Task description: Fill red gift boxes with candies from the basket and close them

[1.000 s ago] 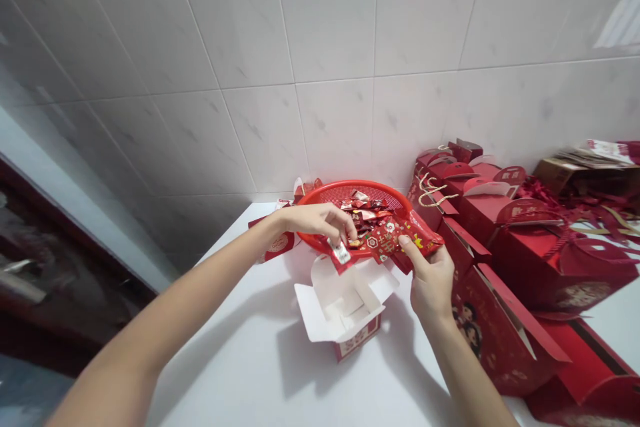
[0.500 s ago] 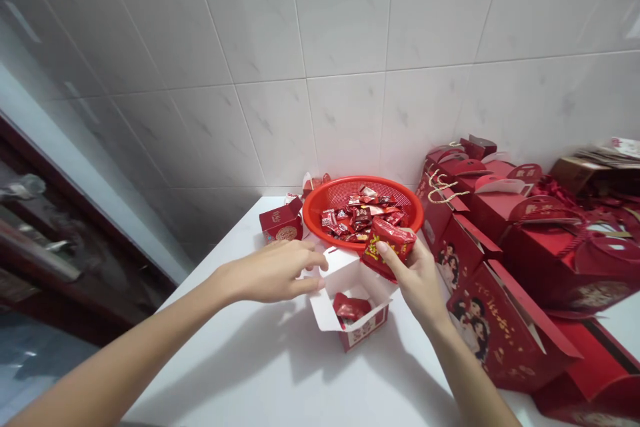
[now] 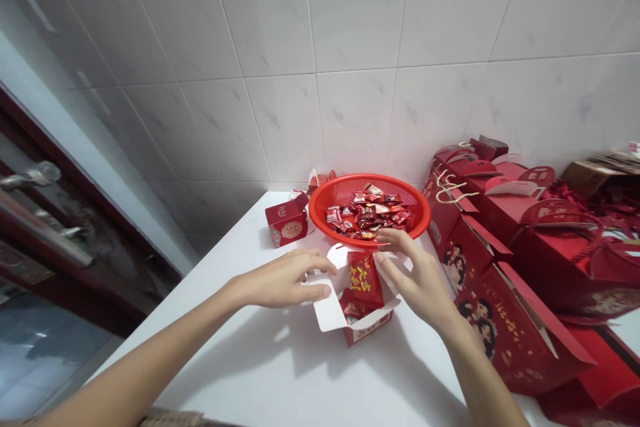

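A small open box (image 3: 370, 330), white inside and red outside, stands on the white table. Inside it, a red packet with yellow characters (image 3: 365, 280) leans upright over another red wrapped piece (image 3: 353, 307). My left hand (image 3: 287, 277) is at the box's left side, fingers apart, thumb by the white flap, holding nothing. On the right side, my right hand (image 3: 413, 273) has its fingers spread beside the packet, with nothing gripped. Behind the box sits a red plastic basket (image 3: 320, 217) with many small wrapped sweets (image 3: 370, 213).
A small closed-looking red box (image 3: 287, 220) stands left of the basket. Many red gift boxes (image 3: 525, 327), some with rope handles, line the right side. The tiled wall (image 3: 350, 113) rises behind the table (image 3: 240, 360); a door handle (image 3: 37, 175) shows at the left.
The red packet has gone from my right hand into the open box, and the fingers of that hand have opened. My left hand remains by the flap. The view has shifted slightly.
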`<state>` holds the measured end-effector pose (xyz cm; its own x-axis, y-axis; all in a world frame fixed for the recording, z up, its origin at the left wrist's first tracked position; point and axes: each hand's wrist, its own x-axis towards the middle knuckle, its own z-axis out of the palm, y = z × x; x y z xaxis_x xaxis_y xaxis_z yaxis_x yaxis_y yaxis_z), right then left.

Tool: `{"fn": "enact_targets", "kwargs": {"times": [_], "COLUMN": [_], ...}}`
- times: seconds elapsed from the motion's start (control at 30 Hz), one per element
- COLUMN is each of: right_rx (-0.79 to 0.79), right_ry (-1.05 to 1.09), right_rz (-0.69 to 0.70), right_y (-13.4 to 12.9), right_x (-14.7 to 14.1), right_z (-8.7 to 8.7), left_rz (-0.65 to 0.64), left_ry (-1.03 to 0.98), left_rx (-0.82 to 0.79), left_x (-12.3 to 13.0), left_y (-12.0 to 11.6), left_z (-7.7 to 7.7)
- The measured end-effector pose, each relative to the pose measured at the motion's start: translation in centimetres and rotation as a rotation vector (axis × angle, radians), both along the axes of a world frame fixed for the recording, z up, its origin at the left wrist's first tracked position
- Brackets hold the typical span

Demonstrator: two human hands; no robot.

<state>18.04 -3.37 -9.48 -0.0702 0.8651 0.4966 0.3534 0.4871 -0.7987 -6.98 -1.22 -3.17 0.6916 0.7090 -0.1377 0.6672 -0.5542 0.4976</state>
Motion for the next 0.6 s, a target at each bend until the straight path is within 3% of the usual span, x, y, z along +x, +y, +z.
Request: {"fn": "enact_targets", "kwargs": {"times": [0.1, 0.33, 0.6], "right_rx": [0.076, 0.061, 0.092], "right_ry": [-0.119, -0.410, -0.295], "right_rz": [0.018, 0.247, -0.002], "right_y": [-0.1, -0.5, -0.1], "right_x": [0.3, 0.1, 1.9], "right_z": [0.3, 1.0, 0.5], "left_rz": [-0.010, -0.008, 0.040], "left_ry": [-0.020, -0.043, -0.046], "left_rx": [-0.037, -0.085, -0.111], "left_x": [-0.3, -0.5, -0.5], "left_y": [0.3, 0.5, 0.5], "left_z": [-0.5, -1.1, -0.9]}}
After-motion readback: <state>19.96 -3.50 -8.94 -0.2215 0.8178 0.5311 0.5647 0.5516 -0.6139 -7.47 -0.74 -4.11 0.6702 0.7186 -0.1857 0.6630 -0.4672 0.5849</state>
